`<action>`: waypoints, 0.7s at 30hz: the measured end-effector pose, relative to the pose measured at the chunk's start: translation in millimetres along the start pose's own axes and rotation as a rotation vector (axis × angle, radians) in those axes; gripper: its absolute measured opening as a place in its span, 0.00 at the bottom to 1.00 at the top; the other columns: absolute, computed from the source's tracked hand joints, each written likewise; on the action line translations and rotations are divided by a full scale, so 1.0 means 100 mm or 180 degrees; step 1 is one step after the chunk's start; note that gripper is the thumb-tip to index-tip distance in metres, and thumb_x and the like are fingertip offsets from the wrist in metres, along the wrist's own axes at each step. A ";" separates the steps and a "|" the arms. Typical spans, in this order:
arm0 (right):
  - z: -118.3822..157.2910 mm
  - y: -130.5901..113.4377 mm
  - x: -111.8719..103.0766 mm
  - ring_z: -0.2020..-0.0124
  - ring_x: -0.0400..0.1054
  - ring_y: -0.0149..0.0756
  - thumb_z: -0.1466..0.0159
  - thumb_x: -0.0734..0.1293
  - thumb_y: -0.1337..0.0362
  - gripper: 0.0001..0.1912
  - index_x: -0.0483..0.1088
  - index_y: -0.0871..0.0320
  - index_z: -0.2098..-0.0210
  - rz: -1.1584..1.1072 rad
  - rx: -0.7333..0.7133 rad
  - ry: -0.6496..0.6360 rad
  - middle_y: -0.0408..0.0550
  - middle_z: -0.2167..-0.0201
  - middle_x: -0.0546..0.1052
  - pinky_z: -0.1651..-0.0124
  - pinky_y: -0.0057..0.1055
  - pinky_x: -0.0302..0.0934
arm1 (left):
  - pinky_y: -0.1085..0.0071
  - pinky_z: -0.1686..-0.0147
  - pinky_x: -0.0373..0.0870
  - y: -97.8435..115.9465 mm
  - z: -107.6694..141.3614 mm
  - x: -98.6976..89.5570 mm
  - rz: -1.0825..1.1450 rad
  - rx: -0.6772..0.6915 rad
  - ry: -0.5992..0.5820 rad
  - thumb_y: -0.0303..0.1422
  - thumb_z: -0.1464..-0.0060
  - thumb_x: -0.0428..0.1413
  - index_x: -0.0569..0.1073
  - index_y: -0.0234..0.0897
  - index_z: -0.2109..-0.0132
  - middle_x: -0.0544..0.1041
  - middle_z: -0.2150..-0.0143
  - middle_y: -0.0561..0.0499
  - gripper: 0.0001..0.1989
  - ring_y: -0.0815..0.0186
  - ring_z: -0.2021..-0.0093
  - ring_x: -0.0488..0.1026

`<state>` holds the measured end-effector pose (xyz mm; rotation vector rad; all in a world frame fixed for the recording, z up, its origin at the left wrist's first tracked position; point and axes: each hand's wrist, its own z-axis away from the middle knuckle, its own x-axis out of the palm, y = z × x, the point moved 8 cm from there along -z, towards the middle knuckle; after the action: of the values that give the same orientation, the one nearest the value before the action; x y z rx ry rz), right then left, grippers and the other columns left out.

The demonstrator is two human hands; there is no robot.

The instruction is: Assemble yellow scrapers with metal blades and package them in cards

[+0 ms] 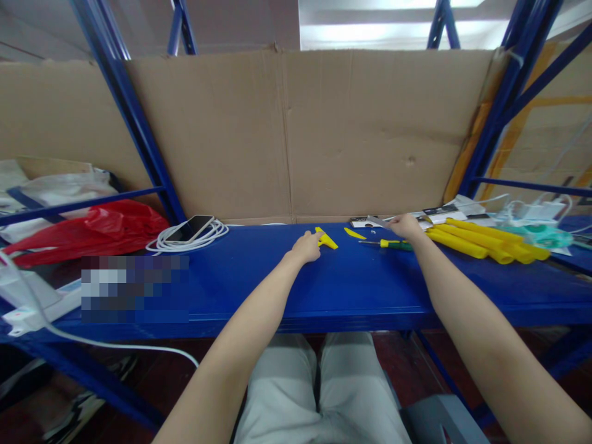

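Observation:
My left hand [306,246] is closed on a small yellow plastic piece [327,240], which looks like a handle with a slanted end, just above the blue tabletop. Farther right, my right hand [405,226] pinches a thin, flat grey strip [379,221] that points left, over a black-and-white printed packet [361,222]. Between the hands lies a flat yellow piece [354,234]. Beside it is a screwdriver [391,245] with a yellow and green handle, its tip facing left and its handle end partly behind my right wrist. Tiny bits near it are too small to name.
Several yellow tube-like pieces [481,240] lie right of my right hand. A phone [190,229] rests among coiled white cable [208,235] on the left, near a red plastic bag [115,225]. A cardboard sheet [222,135] and blue posts [134,123] close off the back.

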<state>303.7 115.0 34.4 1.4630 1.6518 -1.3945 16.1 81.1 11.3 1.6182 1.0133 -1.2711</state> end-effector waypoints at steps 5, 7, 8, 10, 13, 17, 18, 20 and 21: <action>0.20 -0.38 -0.05 0.70 0.69 0.36 0.46 0.66 0.64 0.12 0.78 0.63 0.67 -0.1096 0.0052 -0.0019 0.49 0.72 0.77 0.67 0.26 0.61 | 0.68 0.50 0.63 0.01 -0.01 0.01 0.0153 0.0008 0.0029 0.30 0.47 0.54 0.48 0.43 0.33 0.67 0.44 0.41 0.37 0.56 0.46 0.68; 0.29 -0.57 -0.04 0.72 0.68 0.34 0.47 0.67 0.65 0.11 0.78 0.63 0.67 -0.1393 -0.0025 -0.0143 0.48 0.73 0.77 0.68 0.26 0.61 | 0.68 0.49 0.62 0.03 0.00 0.00 0.0221 0.0030 0.0062 0.30 0.47 0.54 0.47 0.42 0.33 0.67 0.44 0.41 0.38 0.56 0.46 0.68; 0.33 -0.66 -0.03 0.72 0.67 0.33 0.47 0.67 0.65 0.11 0.78 0.63 0.67 -0.1507 -0.0098 -0.0216 0.47 0.73 0.77 0.68 0.26 0.61 | 0.68 0.49 0.62 0.04 0.00 0.00 0.0255 0.0041 0.0090 0.30 0.47 0.55 0.47 0.41 0.33 0.67 0.43 0.40 0.38 0.56 0.45 0.67; 0.41 -0.82 0.00 0.73 0.66 0.31 0.47 0.67 0.65 0.11 0.78 0.63 0.68 -0.1678 -0.0213 -0.0346 0.47 0.73 0.77 0.68 0.26 0.60 | 0.68 0.47 0.60 0.06 0.01 -0.02 0.0316 0.0054 0.0152 0.30 0.48 0.55 0.48 0.39 0.34 0.66 0.43 0.40 0.37 0.57 0.44 0.66; 0.50 -1.01 0.06 0.73 0.66 0.29 0.48 0.67 0.65 0.08 0.77 0.63 0.71 -0.1893 -0.0396 -0.0550 0.46 0.73 0.77 0.67 0.25 0.60 | 0.68 0.46 0.60 0.08 0.01 -0.04 0.0369 0.0032 0.0197 0.30 0.48 0.55 0.52 0.36 0.35 0.66 0.43 0.39 0.35 0.57 0.43 0.66; 0.58 -1.14 0.17 0.76 0.63 0.27 0.48 0.66 0.66 0.06 0.75 0.62 0.75 -0.1920 -0.0562 -0.0750 0.45 0.77 0.75 0.70 0.24 0.58 | 0.69 0.47 0.61 0.10 0.00 -0.05 0.0346 0.0016 0.0195 0.30 0.48 0.56 0.59 0.37 0.39 0.68 0.44 0.41 0.29 0.58 0.44 0.66; 0.59 -1.15 0.20 0.77 0.61 0.27 0.48 0.66 0.66 0.07 0.75 0.62 0.76 -0.1887 -0.0577 -0.0812 0.44 0.78 0.73 0.72 0.24 0.57 | 0.70 0.47 0.61 0.10 0.00 -0.05 0.0330 0.0021 0.0198 0.30 0.49 0.56 0.61 0.37 0.40 0.68 0.45 0.42 0.28 0.58 0.45 0.67; 0.60 -1.16 0.26 0.80 0.58 0.25 0.47 0.66 0.66 0.07 0.73 0.63 0.77 -0.1815 -0.0617 -0.0951 0.42 0.82 0.70 0.74 0.23 0.54 | 0.69 0.48 0.62 0.10 -0.01 -0.05 0.0309 0.0041 0.0212 0.30 0.49 0.56 0.63 0.37 0.41 0.69 0.46 0.42 0.27 0.58 0.45 0.67; 0.61 -1.17 0.28 0.81 0.57 0.24 0.47 0.65 0.66 0.07 0.73 0.63 0.77 -0.1779 -0.0636 -0.1021 0.42 0.83 0.69 0.75 0.23 0.53 | 0.69 0.48 0.62 0.10 -0.01 -0.05 0.0310 0.0052 0.0223 0.30 0.49 0.56 0.63 0.36 0.42 0.69 0.46 0.42 0.26 0.57 0.45 0.67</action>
<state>172.8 83.7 29.8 0.6411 1.9920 -1.5845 25.1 78.0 17.2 1.7140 0.9566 -1.1674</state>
